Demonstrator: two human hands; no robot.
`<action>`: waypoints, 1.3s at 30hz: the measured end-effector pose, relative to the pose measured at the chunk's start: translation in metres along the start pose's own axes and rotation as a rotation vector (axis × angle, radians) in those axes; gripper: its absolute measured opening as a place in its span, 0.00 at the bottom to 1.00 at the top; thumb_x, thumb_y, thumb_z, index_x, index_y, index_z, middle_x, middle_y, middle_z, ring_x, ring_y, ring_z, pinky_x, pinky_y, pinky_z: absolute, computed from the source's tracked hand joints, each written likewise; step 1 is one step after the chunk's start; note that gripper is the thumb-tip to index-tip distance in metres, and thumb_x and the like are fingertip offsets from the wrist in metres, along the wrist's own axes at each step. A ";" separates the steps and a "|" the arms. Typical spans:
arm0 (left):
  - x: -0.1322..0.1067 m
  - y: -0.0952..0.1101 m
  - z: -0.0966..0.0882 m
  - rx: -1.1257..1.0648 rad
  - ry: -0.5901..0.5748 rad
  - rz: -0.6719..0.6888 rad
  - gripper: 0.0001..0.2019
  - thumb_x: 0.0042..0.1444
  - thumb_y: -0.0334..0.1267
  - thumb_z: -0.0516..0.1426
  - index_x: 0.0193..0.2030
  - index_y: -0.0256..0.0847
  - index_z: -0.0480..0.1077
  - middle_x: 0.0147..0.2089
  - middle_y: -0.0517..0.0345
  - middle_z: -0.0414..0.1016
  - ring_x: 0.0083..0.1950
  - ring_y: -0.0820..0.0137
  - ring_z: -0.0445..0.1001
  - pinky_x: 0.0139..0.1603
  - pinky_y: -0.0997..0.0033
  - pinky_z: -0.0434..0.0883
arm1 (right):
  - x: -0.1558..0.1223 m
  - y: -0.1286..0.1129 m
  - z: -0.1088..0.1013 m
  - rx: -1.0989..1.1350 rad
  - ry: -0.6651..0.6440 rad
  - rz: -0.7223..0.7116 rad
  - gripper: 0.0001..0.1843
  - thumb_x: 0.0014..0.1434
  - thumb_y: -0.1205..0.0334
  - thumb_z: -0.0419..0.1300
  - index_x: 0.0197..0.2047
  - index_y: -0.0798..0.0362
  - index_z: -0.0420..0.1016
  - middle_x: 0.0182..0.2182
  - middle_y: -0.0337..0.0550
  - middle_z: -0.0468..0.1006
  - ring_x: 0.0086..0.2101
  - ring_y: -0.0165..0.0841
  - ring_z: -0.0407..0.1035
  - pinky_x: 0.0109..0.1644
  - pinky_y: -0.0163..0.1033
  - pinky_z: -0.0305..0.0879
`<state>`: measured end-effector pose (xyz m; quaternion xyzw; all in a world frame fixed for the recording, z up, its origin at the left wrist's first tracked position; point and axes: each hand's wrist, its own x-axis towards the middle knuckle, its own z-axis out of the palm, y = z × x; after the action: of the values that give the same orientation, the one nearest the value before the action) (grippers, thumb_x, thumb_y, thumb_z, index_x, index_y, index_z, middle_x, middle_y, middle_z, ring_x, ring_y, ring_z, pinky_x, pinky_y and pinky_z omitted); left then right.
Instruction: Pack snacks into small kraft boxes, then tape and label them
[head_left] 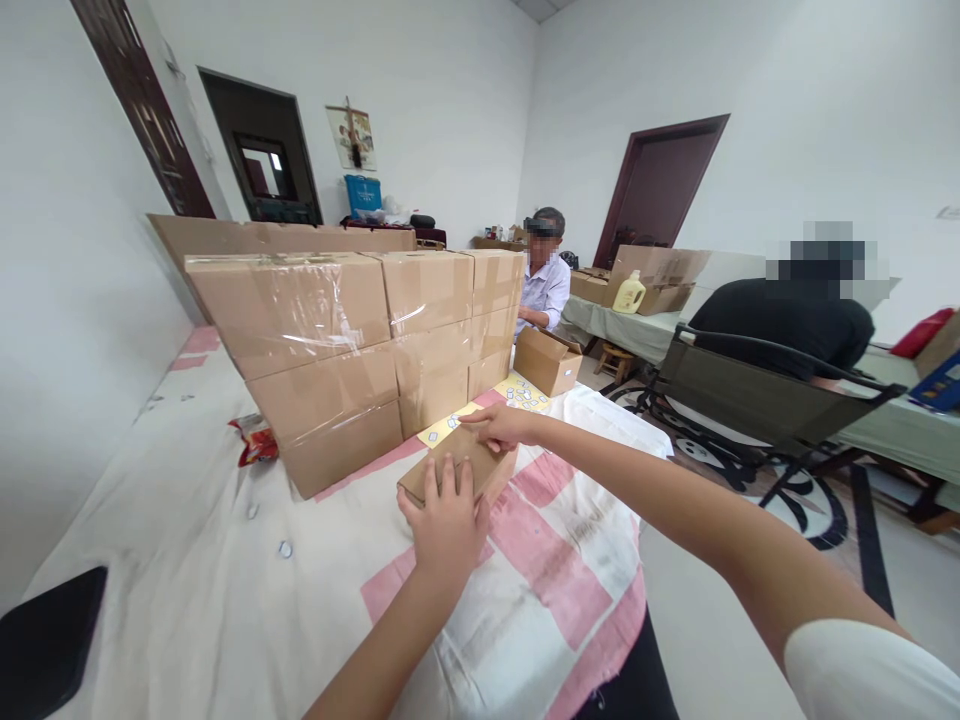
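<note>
A small brown cardboard box (pixel 424 482) lies on the cloth in front of me. My left hand (pixel 448 510) rests spread on its top and near side. Over the far end of this box, my right hand (pixel 504 426) stretches its index finger toward a small white sticker (pixel 453 422) on a yellow sheet (pixel 474 408); the other fingers are curled. Whether the fingertip touches the sticker I cannot tell. Several more stickers (pixel 525 393) are scattered on the sheet's far part. Taped cardboard boxes (pixel 337 375) are stacked just beyond and left of my hands.
An open carton (pixel 551 362) stands at the table's far corner, near a seated person (pixel 551 285). Another person (pixel 780 320) sits at right in a folding chair (pixel 780 385). A red packet (pixel 256 440) and a dark flat object (pixel 52 635) lie left on the cloth (pixel 202 560).
</note>
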<state>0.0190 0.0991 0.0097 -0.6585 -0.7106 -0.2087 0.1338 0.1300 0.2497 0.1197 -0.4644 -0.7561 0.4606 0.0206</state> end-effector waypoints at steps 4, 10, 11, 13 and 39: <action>0.000 -0.001 0.001 -0.001 0.015 0.004 0.24 0.68 0.41 0.46 0.69 0.43 0.61 0.72 0.44 0.62 0.73 0.47 0.57 0.64 0.20 0.54 | 0.001 0.005 0.001 0.037 -0.024 -0.021 0.37 0.62 0.74 0.54 0.74 0.52 0.59 0.13 0.29 0.67 0.14 0.24 0.51 0.18 0.27 0.48; 0.001 -0.001 -0.001 -0.021 0.003 0.000 0.25 0.67 0.40 0.48 0.69 0.43 0.62 0.72 0.44 0.62 0.73 0.47 0.57 0.64 0.20 0.53 | 0.006 0.013 -0.002 0.032 -0.052 -0.018 0.47 0.59 0.77 0.54 0.78 0.47 0.44 0.15 0.28 0.70 0.13 0.24 0.52 0.18 0.28 0.48; 0.001 -0.001 -0.001 -0.021 0.004 0.000 0.25 0.67 0.40 0.48 0.69 0.43 0.62 0.72 0.44 0.62 0.73 0.47 0.57 0.64 0.20 0.53 | 0.006 0.014 -0.003 0.032 -0.062 -0.020 0.47 0.59 0.77 0.53 0.78 0.47 0.43 0.15 0.28 0.71 0.14 0.24 0.53 0.18 0.28 0.48; 0.001 -0.001 0.000 -0.017 0.004 0.001 0.25 0.67 0.41 0.48 0.69 0.43 0.62 0.72 0.44 0.62 0.73 0.47 0.56 0.64 0.21 0.54 | 0.008 0.016 -0.003 0.028 -0.075 -0.019 0.47 0.60 0.76 0.53 0.78 0.47 0.43 0.16 0.29 0.71 0.13 0.24 0.52 0.18 0.28 0.47; 0.003 -0.002 0.001 -0.014 -0.032 -0.010 0.26 0.66 0.42 0.48 0.70 0.44 0.60 0.73 0.46 0.61 0.74 0.47 0.56 0.64 0.21 0.55 | 0.008 0.030 0.004 0.138 0.047 -0.075 0.39 0.60 0.72 0.55 0.74 0.52 0.58 0.12 0.29 0.67 0.14 0.25 0.51 0.18 0.29 0.46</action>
<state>0.0164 0.1020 0.0094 -0.6593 -0.7143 -0.2036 0.1169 0.1446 0.2574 0.0927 -0.4441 -0.7385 0.4997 0.0876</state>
